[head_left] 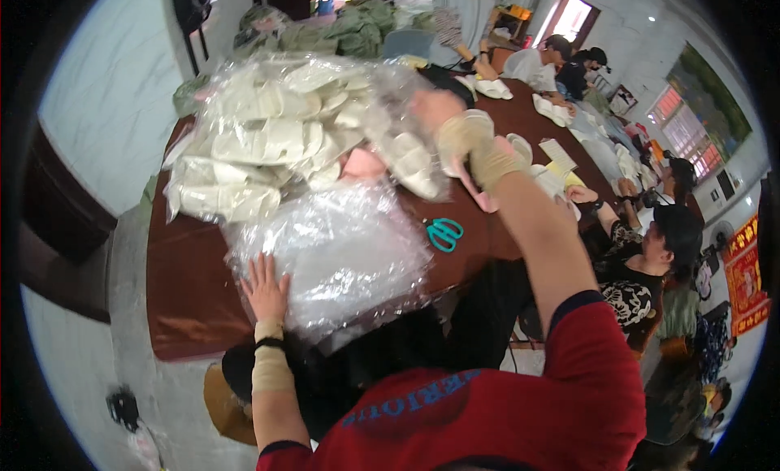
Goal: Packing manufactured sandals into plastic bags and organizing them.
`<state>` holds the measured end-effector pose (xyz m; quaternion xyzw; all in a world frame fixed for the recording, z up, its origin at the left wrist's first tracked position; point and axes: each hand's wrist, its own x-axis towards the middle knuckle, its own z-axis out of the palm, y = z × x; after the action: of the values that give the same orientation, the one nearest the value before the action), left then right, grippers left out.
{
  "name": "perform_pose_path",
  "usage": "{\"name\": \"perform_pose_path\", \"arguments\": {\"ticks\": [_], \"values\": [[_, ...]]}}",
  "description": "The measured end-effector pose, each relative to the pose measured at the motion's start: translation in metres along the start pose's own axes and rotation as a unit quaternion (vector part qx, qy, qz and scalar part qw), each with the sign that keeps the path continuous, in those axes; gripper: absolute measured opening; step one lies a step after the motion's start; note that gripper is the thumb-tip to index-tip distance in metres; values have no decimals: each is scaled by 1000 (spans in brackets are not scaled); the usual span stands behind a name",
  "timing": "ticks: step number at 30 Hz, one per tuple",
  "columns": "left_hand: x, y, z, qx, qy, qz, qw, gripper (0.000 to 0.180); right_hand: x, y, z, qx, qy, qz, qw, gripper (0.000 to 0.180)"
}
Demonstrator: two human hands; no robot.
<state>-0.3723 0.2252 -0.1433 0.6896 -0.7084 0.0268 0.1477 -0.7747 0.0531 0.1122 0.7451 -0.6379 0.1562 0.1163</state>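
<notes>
Clear crinkled plastic bag (pixel 341 252) on brown bench (pixel 187 292): our left hand (pixel 264 291) presses it flat, fingers spread; right hand (pixel 455 130) pinches bulging clear bag of white slippers (pixel 276 138), lifted.

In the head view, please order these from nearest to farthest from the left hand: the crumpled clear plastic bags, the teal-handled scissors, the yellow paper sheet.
From the left hand:
1. Crumpled clear plastic bags, touching it.
2. Teal-handled scissors, to the right.
3. Yellow paper sheet, far right on the brown table.
</notes>
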Motion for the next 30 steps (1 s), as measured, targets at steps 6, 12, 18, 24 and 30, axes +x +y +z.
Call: {"name": "perform_pose_path", "arguments": {"ticks": [6, 12, 18, 24, 30], "values": [[11, 11, 4, -18, 15, 8, 1000, 58, 3, 12, -128, 99, 143, -37, 984, 23], [9, 5, 9, -22, 33, 8, 999, 56, 16, -45, -164, 381, -136, -8, 915, 37], [11, 4, 23, -2, 27, 0, 1000, 55, -2, -64, -73, 500, -179, 148, 834, 21], [9, -22, 66, -15, 60, 51, 997, 54, -71, -6, 49, 470, -299, 219, 801, 28], [-5, 3, 7, -211, -189, -71, 956, 56, -150, -2, 84, 476, -284, 216, 803, 26]]}}
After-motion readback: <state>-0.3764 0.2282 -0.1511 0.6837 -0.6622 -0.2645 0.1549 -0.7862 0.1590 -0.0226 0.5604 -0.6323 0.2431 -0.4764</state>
